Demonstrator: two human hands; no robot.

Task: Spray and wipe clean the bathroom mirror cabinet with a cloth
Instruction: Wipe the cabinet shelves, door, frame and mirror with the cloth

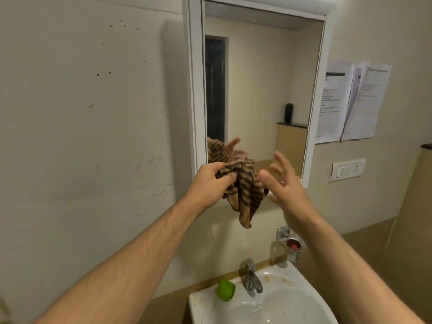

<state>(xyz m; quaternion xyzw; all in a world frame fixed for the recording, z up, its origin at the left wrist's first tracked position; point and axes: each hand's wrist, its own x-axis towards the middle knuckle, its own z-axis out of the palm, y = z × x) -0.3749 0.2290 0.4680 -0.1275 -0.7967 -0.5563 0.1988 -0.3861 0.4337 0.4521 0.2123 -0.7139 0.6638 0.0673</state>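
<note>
A white-framed mirror cabinet (257, 90) hangs on the wall ahead, above the sink. My left hand (211, 182) grips a bunched brown cloth with dark stripes (243, 195), held up in front of the mirror's lower left corner; the cloth's loose end dangles down. My right hand (284, 183) is raised just right of the cloth, fingers spread and straight, holding nothing. Both the cloth and a hand show as reflections in the mirror. No spray bottle is in view.
Below are a white sink (292, 307) with a chrome tap (251, 277) and a green cup (225, 289) on its rim. A chrome holder (291, 244) is fixed to the wall. Papers (350, 101) and a switch plate (347, 170) are on the right wall.
</note>
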